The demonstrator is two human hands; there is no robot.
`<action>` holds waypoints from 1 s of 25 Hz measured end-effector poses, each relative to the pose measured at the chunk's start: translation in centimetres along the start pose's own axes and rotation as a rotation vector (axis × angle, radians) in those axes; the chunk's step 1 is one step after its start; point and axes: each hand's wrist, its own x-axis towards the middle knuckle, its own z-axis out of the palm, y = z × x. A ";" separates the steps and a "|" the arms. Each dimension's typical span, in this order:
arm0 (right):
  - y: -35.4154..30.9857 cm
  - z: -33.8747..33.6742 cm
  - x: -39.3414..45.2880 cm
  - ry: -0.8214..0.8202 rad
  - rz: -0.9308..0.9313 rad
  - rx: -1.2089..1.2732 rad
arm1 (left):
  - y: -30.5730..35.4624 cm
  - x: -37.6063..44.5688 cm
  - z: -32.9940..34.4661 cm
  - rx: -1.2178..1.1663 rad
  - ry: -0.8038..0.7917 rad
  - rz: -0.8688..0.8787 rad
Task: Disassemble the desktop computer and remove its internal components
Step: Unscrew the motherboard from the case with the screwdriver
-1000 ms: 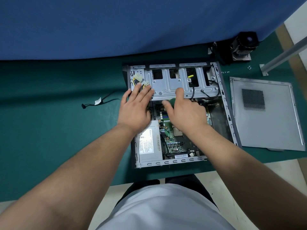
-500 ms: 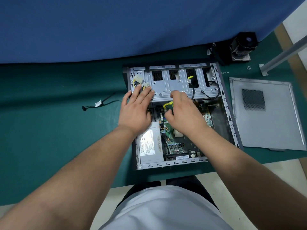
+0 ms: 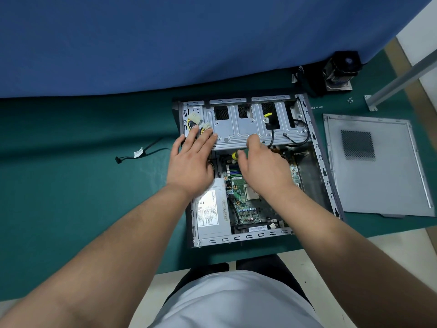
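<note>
The open desktop case (image 3: pixel 317 147) lies flat on the green mat. Across its far half spans a silver drive cage (image 3: pixel 238 129). My left hand (image 3: pixel 191 162) rests with straight fingers on the cage's left end, just below the white power connectors (image 3: pixel 195 119). My right hand (image 3: pixel 262 164) is curled round a yellow and black tool handle (image 3: pixel 234 155) at the cage's near edge. Its index finger reaches onto the cage. Nearer to me are the grey power supply (image 3: pixel 212 216) and the green motherboard (image 3: pixel 248 207).
The removed side panel (image 3: pixel 378 176) lies right of the case. A loose black cable (image 3: pixel 142 153) lies on the mat to the left. A black cooler with fan (image 3: pixel 340 69), small screws (image 3: pixel 316 107) and a metal bar (image 3: pixel 402 79) are at the back right. A blue cloth backs the mat.
My right hand has gone from an open reach on the cage to a curl round the yellow-handled tool. My left hand has stayed in place.
</note>
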 end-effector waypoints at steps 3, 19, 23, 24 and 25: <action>0.4 -0.2 0.2 -0.029 -0.068 0.197 | 0.0 0.0 0.1 0.001 0.011 0.001; 0.2 0.9 -0.2 0.091 -0.005 0.069 | -0.1 0.0 0.5 0.002 0.015 -0.001; 0.4 0.9 -0.3 0.097 0.038 0.148 | -0.2 0.0 0.5 0.006 0.023 0.006; 0.4 0.8 -0.3 0.095 0.049 0.115 | -0.2 0.0 0.5 0.004 0.024 0.006; 0.6 0.8 -0.2 0.084 0.030 0.110 | -0.2 0.0 0.6 0.003 0.025 0.007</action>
